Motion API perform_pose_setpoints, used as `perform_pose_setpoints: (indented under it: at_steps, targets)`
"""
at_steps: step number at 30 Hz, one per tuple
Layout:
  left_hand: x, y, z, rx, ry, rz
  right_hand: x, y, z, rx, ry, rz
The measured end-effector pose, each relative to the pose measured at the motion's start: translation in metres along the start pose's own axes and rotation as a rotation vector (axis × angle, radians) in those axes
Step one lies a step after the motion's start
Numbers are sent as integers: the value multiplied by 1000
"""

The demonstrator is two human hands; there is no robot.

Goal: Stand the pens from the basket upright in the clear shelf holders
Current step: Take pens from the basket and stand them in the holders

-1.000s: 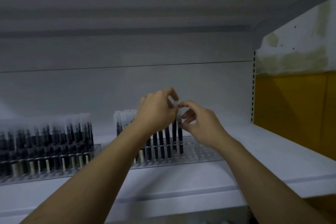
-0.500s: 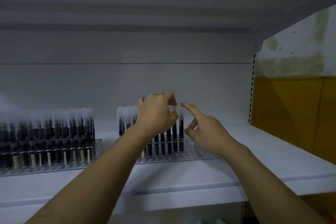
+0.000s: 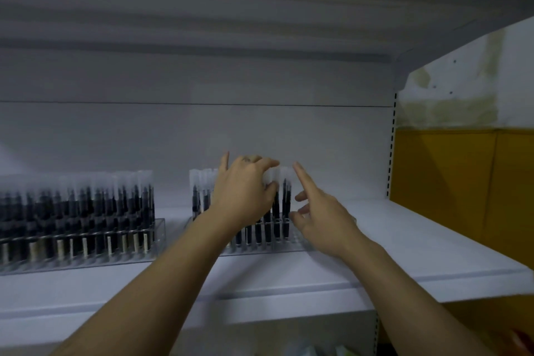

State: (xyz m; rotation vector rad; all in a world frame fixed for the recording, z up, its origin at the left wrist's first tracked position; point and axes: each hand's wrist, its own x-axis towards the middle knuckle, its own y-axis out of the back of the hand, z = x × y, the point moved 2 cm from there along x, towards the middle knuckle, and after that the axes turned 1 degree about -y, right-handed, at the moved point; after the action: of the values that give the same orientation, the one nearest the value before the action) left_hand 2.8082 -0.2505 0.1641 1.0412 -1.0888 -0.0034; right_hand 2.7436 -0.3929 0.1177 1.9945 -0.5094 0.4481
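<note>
The left hand (image 3: pixel 245 193) pinches the frosted cap of a pen (image 3: pixel 276 206) standing in the middle clear holder (image 3: pixel 290 243) on the white shelf (image 3: pixel 404 240). At its four o'clock the right hand (image 3: pixel 320 220) holds nothing, index finger straight beside the cap of the end pen (image 3: pixel 287 208), other fingers loosely bent. A full holder (image 3: pixel 160 233) stands at nine o'clock of the middle one

Two clear pen holders sit on one white shelf (image 3: pixel 419 240): a left holder (image 3: pixel 160 237) and a right holder (image 3: pixel 277 248). Both carry many dark pens (image 3: pixel 86 211), too blurred to count exactly. Two hands are in view, a left hand (image 3: pixel 242 196) and a right hand (image 3: pixel 320 220).
</note>
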Motion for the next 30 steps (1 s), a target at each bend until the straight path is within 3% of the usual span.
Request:
perform_pose_setpoints:
  at_steps: [7,18,30]
  targets:
    - [-31,28,5,-7,-59,38,-26,11,-23,-27,33,28]
    - [-107,79,0,-4,-12,37,-81,10,-92,-26,147,6]
    - [-223,75,-28,-8,139,-50,-154,-62,-114,128,151,-126]
